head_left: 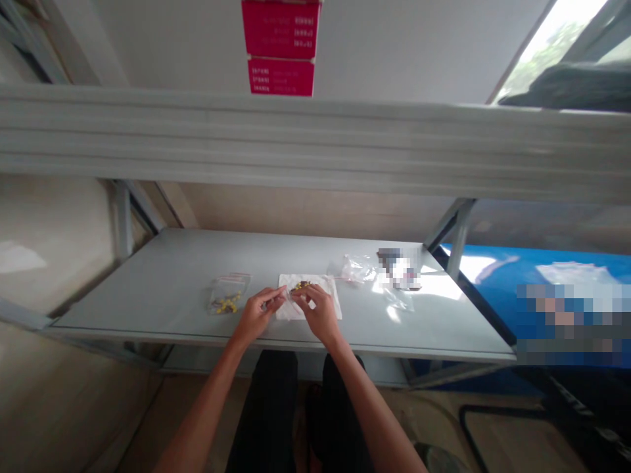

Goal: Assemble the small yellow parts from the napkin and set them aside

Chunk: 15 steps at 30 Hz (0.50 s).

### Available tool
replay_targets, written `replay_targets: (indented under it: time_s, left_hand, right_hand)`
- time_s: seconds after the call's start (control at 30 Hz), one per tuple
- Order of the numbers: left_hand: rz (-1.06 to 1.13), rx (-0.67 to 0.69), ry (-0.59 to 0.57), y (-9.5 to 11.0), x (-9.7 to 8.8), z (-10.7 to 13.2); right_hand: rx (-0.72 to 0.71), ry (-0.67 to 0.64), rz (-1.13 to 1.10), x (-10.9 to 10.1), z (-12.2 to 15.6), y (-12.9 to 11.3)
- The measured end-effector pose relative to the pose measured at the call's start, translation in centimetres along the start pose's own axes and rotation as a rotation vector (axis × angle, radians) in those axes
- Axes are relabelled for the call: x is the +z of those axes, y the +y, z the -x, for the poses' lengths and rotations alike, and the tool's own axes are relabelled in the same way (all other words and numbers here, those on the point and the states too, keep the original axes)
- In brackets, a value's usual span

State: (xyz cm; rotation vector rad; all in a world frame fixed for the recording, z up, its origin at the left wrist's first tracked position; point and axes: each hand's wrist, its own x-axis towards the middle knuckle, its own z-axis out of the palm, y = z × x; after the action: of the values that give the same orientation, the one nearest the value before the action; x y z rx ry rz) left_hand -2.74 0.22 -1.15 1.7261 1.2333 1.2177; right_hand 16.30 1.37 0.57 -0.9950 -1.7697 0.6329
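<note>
While the left hand and right hand hang, fingers narrow, over the white tissue, the right sits nearest the brown-yellow bits; any hold, can't tell!

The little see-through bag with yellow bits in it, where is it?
In the head view, the clear plastic bag lies on the grey shelf, left of the white paper sheet and just past the person's left hand.
</note>
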Motion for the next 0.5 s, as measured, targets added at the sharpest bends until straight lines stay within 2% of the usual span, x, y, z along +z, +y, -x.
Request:
replay_targets:
  time_s: [0.17, 0.37, 0.5]
  left_hand:
    - [0.002, -0.027, 0.028, -0.5, 0.0, 0.1]
    - [0.154, -0.123, 0.105, -0.7, 0.2, 0.0]
    - [0.251, -0.217, 0.239, -0.8, 0.3, -0.1]
  right_hand:
    - [0.093, -0.047, -0.113, 1.5, -0.3, -0.3]
    - [0.088, -0.123, -0.137, 1.2, 0.3, 0.0]
    - [0.108, 0.033, 0.011, 0.6, 0.3, 0.8]
